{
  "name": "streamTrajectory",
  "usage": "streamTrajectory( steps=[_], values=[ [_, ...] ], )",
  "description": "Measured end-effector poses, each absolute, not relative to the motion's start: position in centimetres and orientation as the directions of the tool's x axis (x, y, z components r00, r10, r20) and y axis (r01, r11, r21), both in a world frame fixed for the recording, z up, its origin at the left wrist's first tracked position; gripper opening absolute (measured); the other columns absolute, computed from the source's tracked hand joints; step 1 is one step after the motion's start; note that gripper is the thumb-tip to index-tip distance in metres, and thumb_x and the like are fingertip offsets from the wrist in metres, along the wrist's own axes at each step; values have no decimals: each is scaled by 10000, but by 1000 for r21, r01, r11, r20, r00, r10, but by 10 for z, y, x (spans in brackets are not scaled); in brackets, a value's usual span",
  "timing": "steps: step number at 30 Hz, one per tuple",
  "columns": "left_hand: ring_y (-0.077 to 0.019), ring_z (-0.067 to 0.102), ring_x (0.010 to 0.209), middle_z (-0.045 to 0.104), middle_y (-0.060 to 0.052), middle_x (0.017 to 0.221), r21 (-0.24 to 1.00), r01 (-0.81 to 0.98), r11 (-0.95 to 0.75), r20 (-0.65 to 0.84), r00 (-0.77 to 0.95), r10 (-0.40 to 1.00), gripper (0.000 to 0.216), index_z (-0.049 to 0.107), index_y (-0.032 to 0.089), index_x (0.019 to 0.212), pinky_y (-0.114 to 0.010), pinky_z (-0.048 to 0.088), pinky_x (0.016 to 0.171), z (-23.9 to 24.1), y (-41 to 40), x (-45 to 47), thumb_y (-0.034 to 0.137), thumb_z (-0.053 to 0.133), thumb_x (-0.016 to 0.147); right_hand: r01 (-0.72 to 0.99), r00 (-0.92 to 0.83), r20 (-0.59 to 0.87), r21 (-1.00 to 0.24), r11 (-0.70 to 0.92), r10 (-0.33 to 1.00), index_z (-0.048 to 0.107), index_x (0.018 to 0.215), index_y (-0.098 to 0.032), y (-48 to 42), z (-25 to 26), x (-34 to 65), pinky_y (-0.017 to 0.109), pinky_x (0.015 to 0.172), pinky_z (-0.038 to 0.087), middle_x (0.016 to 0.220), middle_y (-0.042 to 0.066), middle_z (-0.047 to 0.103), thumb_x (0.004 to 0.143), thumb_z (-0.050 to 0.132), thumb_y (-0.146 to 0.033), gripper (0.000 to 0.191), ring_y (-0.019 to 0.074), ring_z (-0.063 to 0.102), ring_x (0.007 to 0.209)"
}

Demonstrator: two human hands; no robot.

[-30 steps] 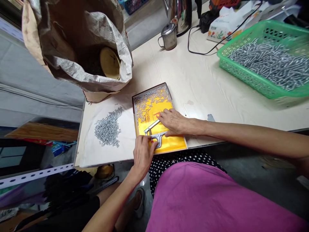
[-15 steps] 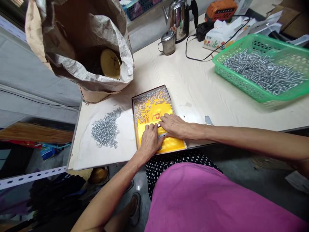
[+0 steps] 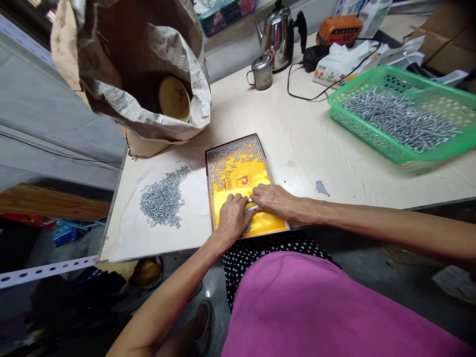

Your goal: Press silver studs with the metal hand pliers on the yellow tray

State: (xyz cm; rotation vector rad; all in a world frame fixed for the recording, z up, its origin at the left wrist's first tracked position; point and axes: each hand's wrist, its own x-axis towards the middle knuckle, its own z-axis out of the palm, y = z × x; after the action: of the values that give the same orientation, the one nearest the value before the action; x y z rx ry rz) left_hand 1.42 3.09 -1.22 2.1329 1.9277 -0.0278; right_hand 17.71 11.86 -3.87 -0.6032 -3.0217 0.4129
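Note:
Both hands meet over the near half of a shallow tray (image 3: 212, 208) lined with yellow cloth (image 3: 238, 198). Small silvery metal pins (image 3: 232, 154) lie scattered across the tray's far end. My left hand (image 3: 233, 214) has its fingers bent and pressed together. From the right, my right hand (image 3: 273, 199) reaches in with fingers closed, its tips almost touching the left thumb. Something small and pale shows between the hands, mostly hidden by the fingers. Beneath them a grey-blue piece (image 3: 248, 227) is partly visible. Left of the tray lies a heap of small metal pieces (image 3: 161, 199).
A large open sack (image 3: 148, 131) with a round yellowish container (image 3: 174, 99) inside stands at the back left. On the right a green basket (image 3: 364, 141) holds many metal pieces. Behind are a lidded metal cup (image 3: 262, 73), a kettle (image 3: 277, 37) and a black cable (image 3: 297, 95).
My right hand's fingertips have drawn slightly nearer the body, off the printed mark on the cloth. The left hand stays nearly in place. The view has shifted slightly.

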Motion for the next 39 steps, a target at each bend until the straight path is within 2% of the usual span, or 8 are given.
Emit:
streamTrajectory(
  steps=[3,6,10,15,27,31,34,39],
  values=[
    [-269,549,1156,633,-111,1227,252,964,-83,-59,101,993,423,598,169,1291,-388,475,993,-15,22,2,379,683,933,356,-922,63,-249,901,382,599,1182,-104,116,-31,184,385,830,478,1102,153,638,940,693,-354,361,269,555,1005],
    [-243,597,1090,636,-112,1155,306,952,25,14,-31,999,267,666,158,1161,-344,484,951,-11,4,-12,331,645,958,320,-925,139,-216,922,353,595,1189,-110,109,-32,186,411,906,452,1252,178,583,894,745,-324,394,292,505,1130],
    [-188,619,775,627,-67,877,238,931,277,-185,-236,954,287,688,163,782,-287,459,721,-1,-16,-17,369,615,968,319,-932,111,-202,926,346,641,1050,-154,100,-46,179,373,817,415,1100,121,618,946,657,-261,151,271,500,1054],
    [-201,639,769,677,-81,881,139,910,391,-401,-309,862,259,682,174,699,-269,377,635,8,-12,-4,338,673,899,345,-923,97,-210,915,371,643,987,-190,91,-56,173,347,761,350,965,84,614,991,540,-185,103,244,491,962],
    [-157,515,526,533,-11,501,295,862,412,-493,-232,839,330,600,177,499,-256,304,546,9,-8,-13,204,645,824,270,-913,216,-315,910,345,585,873,-194,90,-65,178,315,689,321,843,51,605,973,541,-140,122,207,508,791],
    [-196,612,668,696,-105,793,178,942,285,-399,-195,896,174,726,141,709,-274,379,609,17,-9,-10,148,613,841,263,-914,221,-314,912,340,582,872,-197,89,-67,178,319,689,331,846,55,611,969,511,-110,148,212,517,792],
    [-204,638,716,701,-107,813,256,928,273,-304,-190,933,219,746,143,742,-280,432,660,28,2,-18,194,601,898,268,-909,228,-319,909,348,583,877,-194,87,-66,178,321,698,350,855,57,615,974,505,-112,149,215,526,800],
    [-194,666,862,698,-109,1070,285,898,334,79,-370,926,236,757,165,1089,-278,477,813,38,28,-78,295,595,977,304,-899,223,-302,903,377,574,860,-205,84,-66,178,327,702,372,859,58,614,978,490,-108,175,217,535,795]
  ],
)
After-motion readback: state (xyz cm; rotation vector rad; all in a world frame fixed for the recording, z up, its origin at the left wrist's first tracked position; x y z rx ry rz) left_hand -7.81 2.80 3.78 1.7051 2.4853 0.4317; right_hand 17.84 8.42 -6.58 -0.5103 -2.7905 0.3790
